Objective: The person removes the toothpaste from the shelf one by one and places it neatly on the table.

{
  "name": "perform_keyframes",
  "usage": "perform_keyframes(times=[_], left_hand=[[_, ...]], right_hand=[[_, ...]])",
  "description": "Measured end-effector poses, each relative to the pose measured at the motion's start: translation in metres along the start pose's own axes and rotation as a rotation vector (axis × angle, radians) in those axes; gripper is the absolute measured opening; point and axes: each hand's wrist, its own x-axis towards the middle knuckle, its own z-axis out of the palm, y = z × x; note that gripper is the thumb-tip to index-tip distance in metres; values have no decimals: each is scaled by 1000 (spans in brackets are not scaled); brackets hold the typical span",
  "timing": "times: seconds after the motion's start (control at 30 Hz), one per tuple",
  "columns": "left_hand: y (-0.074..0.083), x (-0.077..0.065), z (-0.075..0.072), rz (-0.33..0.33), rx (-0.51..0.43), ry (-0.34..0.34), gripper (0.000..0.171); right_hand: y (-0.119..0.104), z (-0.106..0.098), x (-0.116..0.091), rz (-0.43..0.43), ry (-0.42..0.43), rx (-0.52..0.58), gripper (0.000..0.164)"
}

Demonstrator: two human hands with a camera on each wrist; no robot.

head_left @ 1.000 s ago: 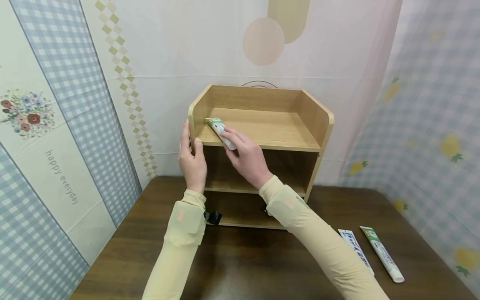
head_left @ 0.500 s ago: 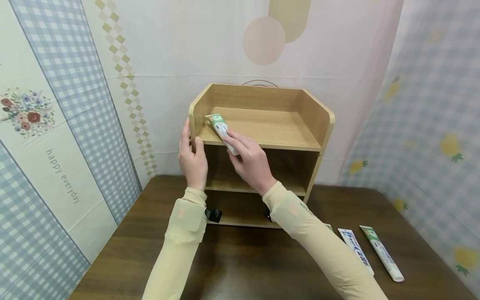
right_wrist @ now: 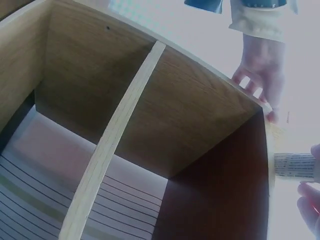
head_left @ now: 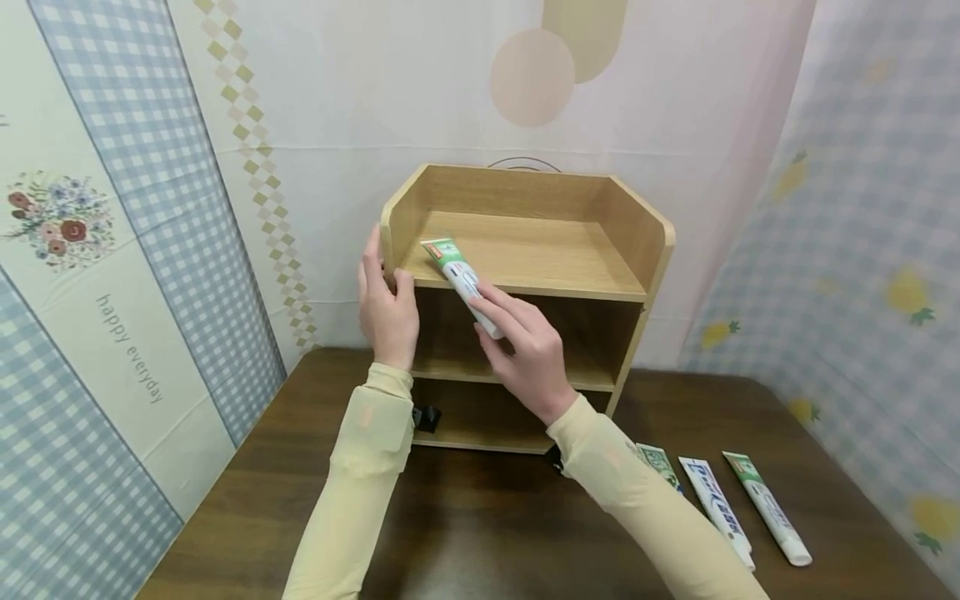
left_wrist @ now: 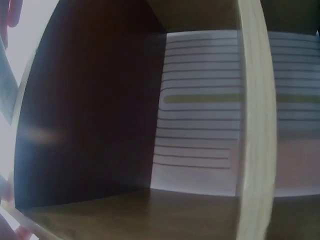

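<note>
In the head view my right hand (head_left: 528,354) pinches a green-and-white toothpaste tube (head_left: 459,277) near its cap end. The tube slants up and left, its flat green end overlapping the top shelf's front edge. My left hand (head_left: 390,300) holds the left side panel of the wooden shelf unit (head_left: 532,250), thumb at the inner front edge and fingers along the outside. The right wrist view shows the left hand (right_wrist: 262,75) at the panel's edge, and part of the printed tube (right_wrist: 295,166) between the right fingertips (right_wrist: 311,207).
Two open compartments lie below the top shelf. On the brown table (head_left: 465,525), at the right, lie a blue-and-white toothpaste tube (head_left: 716,508), another green-and-white tube (head_left: 767,508), and a green tube (head_left: 660,462) partly hidden by the right sleeve. Patterned cloth (head_left: 337,100) hangs behind.
My right hand has drawn the toothpaste tube back toward me and to the right, off the top shelf's surface. The left hand stays on the side panel. The green tube by the sleeve has come into sight.
</note>
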Motion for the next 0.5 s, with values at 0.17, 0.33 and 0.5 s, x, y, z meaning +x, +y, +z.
perform_keyframes(times=[0.17, 0.33, 0.5], left_hand=[[2, 8, -4, 39, 39, -45, 72], [3, 10, -7, 73, 76, -70, 74], [1, 11, -9, 102, 111, -84, 70]], right_hand=[[-2, -13, -5, 12, 9, 4, 33], [-3, -28, -12, 60, 13, -7, 33], [-7, -50, -21, 134, 60, -14, 35]])
